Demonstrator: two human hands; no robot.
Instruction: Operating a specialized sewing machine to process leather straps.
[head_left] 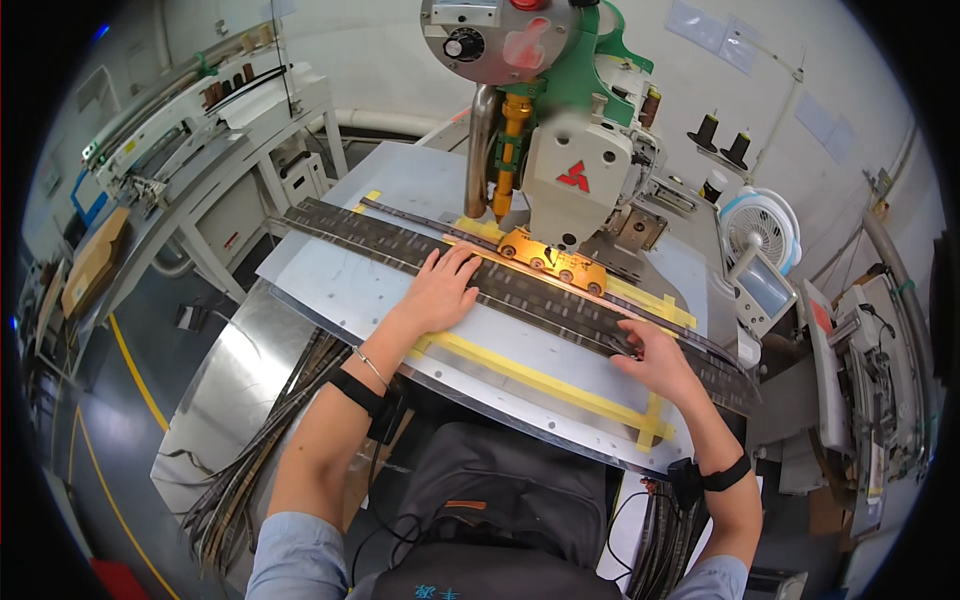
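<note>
A long dark strip [540,300] with paler marks runs slantwise across the pale work plate, from far left to near right. My left hand [442,290] lies on it left of the machine head, palm down and fingers stretched out. Farther right, my right hand [655,360] is at the strip's near edge, its thumb and curled fingers closed around that edge. Along the strip's far side, between my hands, sits a gold-coloured guide [552,262] with small rollers. A narrower dark band [425,220] lies behind the strip.
The white and green sewing machine [575,160] stands over the plate [480,345], which carries yellow tape [540,385]. Bundled dark strips [265,450] hang at the lower left, others [655,540] at the lower right. A fan [755,235] and a control screen [765,285] stand right.
</note>
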